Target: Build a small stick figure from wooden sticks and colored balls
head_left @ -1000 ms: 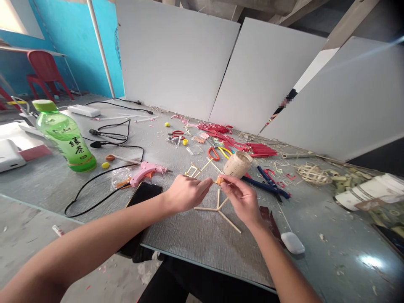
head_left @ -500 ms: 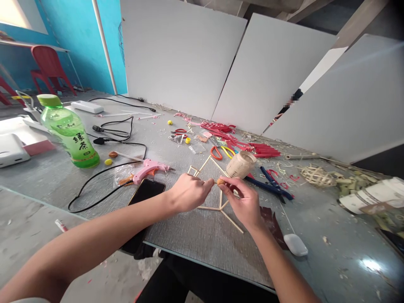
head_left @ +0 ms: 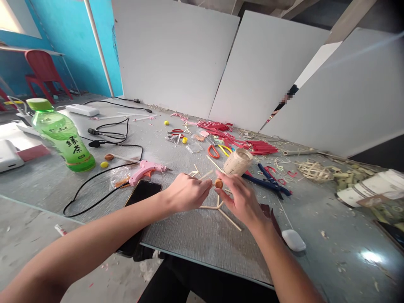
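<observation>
My left hand (head_left: 192,191) is closed in a pinch, with the thin end of a small stick between its fingertips. At the tip of that stick sits a small orange-brown ball (head_left: 219,184). Around the ball, the thumb and forefinger of my right hand (head_left: 238,195) are spread a little, one below and one above it. Whether a fingertip brushes the ball is hard to tell. Beneath both hands lies a frame of thin wooden sticks (head_left: 229,219) on the table, partly covered by them. A pale cylindrical jar (head_left: 237,162) leans just behind my right hand.
A pink glue gun (head_left: 147,170) and a phone (head_left: 142,195) lie left of my hands. Further left stands a green tea bottle (head_left: 63,136). Blue-handled pliers (head_left: 267,184), a white mouse (head_left: 293,240) and a woven ball (head_left: 314,171) are to the right. Red strips (head_left: 260,147) lie behind.
My right thumb and forefinger have parted from their pinch, so more of the ball shows. The left hand keeps its pinch. The whole view has shifted slightly.
</observation>
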Action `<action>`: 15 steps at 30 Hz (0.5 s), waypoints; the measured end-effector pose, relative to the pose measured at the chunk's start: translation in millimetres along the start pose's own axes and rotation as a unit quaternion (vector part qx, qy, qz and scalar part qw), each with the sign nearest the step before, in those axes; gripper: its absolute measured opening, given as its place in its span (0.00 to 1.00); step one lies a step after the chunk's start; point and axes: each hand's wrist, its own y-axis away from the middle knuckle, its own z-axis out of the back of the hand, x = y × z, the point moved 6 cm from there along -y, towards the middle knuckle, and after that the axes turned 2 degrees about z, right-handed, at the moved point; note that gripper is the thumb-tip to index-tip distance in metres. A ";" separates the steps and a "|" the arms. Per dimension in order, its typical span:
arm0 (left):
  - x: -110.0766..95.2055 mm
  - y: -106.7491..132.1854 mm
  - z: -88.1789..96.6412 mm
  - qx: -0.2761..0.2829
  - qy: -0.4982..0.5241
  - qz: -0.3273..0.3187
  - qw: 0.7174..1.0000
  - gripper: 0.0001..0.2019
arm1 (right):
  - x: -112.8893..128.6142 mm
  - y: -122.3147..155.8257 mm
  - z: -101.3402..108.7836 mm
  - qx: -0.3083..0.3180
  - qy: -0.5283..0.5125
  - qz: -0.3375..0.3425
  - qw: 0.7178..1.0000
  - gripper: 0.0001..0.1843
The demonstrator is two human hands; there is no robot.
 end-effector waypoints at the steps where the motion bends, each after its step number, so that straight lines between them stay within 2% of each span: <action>1: -2.3 -0.8 1.9 0.000 0.013 -0.011 1.000 0.13 | 1.8 -0.8 1.7 0.014 0.028 0.024 0.999 0.27; 5: -9.1 -2.5 11.2 -0.017 0.041 -0.035 0.998 0.13 | 11.0 -5.5 9.7 0.023 0.146 0.087 0.985 0.17; 10: -14.4 -2.2 20.7 -0.062 0.028 -0.050 0.996 0.13 | 24.5 -13.4 11.6 -0.011 0.229 0.084 0.970 0.18; 15: -17.3 -0.7 22.6 -0.096 0.038 -0.061 0.993 0.15 | 31.9 -18.1 4.4 -0.050 0.234 0.075 0.968 0.19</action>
